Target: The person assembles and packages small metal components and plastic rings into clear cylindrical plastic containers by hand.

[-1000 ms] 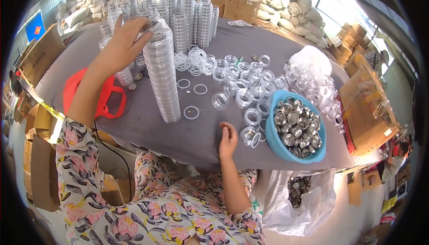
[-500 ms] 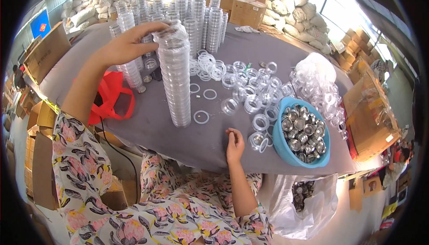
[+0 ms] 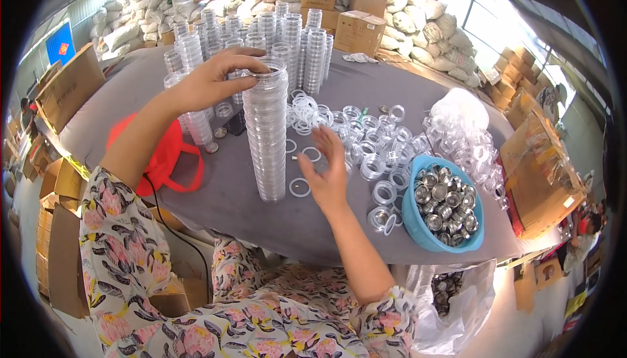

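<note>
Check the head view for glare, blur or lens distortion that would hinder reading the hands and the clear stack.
Head view: strong fisheye, table edge bows, black corners. Daylight blows out the upper right windows. Left hand on the tall clear stack is sharp; right hand slightly motion-blurred. Clear rings merge into highlights.
</note>
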